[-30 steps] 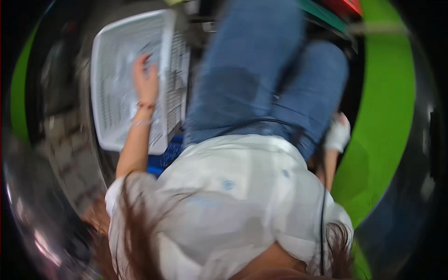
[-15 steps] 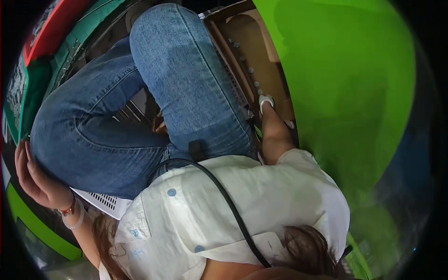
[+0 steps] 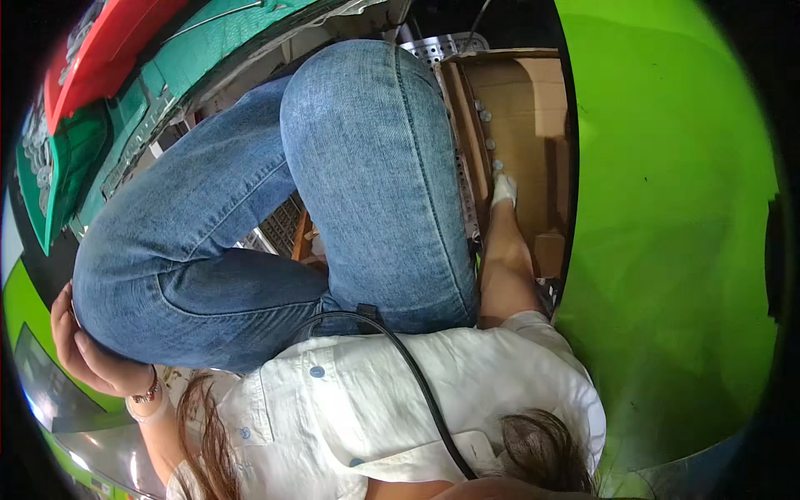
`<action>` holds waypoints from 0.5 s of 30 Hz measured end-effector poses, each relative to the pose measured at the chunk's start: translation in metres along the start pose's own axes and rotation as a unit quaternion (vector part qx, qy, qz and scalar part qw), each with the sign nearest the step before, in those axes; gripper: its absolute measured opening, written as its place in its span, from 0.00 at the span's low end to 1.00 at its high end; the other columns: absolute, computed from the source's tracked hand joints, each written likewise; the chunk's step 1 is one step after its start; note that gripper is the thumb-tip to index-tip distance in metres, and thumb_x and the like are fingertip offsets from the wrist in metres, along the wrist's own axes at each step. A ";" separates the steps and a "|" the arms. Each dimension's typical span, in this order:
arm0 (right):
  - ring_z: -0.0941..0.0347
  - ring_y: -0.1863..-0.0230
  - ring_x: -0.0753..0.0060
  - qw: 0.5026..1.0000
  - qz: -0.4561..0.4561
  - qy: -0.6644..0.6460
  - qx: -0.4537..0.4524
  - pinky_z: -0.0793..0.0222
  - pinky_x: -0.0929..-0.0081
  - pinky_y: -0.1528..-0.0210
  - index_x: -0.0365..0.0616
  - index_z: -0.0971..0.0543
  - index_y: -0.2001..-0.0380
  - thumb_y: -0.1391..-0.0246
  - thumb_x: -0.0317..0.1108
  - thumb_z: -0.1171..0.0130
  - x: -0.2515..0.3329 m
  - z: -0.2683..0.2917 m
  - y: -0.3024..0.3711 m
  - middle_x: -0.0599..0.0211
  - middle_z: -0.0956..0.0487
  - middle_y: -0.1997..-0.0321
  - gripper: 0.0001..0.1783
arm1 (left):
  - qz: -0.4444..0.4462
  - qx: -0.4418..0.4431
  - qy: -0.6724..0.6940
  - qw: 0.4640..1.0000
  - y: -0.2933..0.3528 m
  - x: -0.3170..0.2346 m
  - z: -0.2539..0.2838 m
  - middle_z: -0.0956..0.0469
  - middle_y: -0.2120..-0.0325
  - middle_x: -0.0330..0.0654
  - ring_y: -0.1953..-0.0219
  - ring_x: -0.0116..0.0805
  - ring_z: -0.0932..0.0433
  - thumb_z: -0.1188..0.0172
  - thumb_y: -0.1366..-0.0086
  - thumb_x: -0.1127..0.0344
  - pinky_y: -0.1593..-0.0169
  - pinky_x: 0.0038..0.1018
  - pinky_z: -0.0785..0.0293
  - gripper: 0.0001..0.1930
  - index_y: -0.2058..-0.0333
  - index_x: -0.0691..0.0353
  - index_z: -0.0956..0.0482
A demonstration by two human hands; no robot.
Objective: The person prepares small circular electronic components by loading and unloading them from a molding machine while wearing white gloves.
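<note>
My right arm reaches forward along my right side into a shallow brown cardboard box [image 3: 521,92]. My right hand [image 3: 503,190], in a white covering, is low inside the box, near its left wall. Just beyond it lies a short line of small pale discs [image 3: 490,143]; their kind is too small to tell. The right fingers are too small and hidden to show whether they hold anything. My left hand [image 3: 96,354] rests with outstretched fingers against the outer side of my bent left knee [image 3: 108,283], holding nothing. Its fingertips are partly hidden by the knee.
A large bright green panel [image 3: 667,208] stands close along the box's right side. At the far left are a red bin [image 3: 108,54] and a green bin [image 3: 75,158] with clear pieces. A perforated metal plate [image 3: 442,48] lies beyond my knee. A black cable [image 3: 408,358] crosses my shirt.
My view has shifted, so my legs and the box appear lower and further right. Fewer discs show beyond my right hand. My left hand stays at my knee.
</note>
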State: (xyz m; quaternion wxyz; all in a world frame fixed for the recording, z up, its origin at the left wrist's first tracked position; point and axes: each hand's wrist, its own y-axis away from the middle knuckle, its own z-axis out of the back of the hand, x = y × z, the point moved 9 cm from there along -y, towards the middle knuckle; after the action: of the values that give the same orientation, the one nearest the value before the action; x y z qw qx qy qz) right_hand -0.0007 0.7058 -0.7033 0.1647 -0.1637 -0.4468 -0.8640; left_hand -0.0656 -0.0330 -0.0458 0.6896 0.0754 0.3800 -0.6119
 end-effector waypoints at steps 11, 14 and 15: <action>0.34 0.47 0.47 0.959 0.034 0.238 -0.148 0.37 0.56 0.48 0.46 0.21 0.60 0.56 0.50 0.46 0.236 -0.087 0.059 0.48 0.25 0.53 0.24 | 0.006 -0.019 -0.045 0.999 0.007 -0.004 0.006 0.31 0.51 0.59 0.48 0.51 0.31 0.66 0.34 0.65 0.42 0.46 0.40 0.17 0.53 0.69 0.36; 0.42 0.42 0.43 0.952 0.017 0.284 -0.116 0.41 0.50 0.45 0.49 0.26 0.52 0.58 0.54 0.43 0.260 -0.107 0.079 0.48 0.31 0.47 0.30 | 0.004 -0.010 -0.054 0.998 0.006 -0.004 0.006 0.31 0.51 0.58 0.48 0.51 0.32 0.66 0.34 0.65 0.41 0.46 0.41 0.16 0.54 0.68 0.36; 0.42 0.42 0.43 0.952 0.020 0.284 -0.112 0.41 0.50 0.45 0.49 0.26 0.52 0.58 0.54 0.43 0.274 -0.117 0.090 0.48 0.31 0.47 0.30 | 0.005 -0.012 -0.059 0.998 0.008 -0.005 0.007 0.31 0.51 0.58 0.48 0.51 0.32 0.66 0.34 0.65 0.41 0.46 0.41 0.16 0.54 0.68 0.36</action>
State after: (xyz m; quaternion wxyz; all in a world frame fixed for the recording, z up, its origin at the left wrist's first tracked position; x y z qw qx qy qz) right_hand -0.2223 0.5218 -0.5854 0.2826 0.0622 -0.2785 -0.9158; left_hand -0.0551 -0.0318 -0.0406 0.7147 0.0323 0.3456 -0.6073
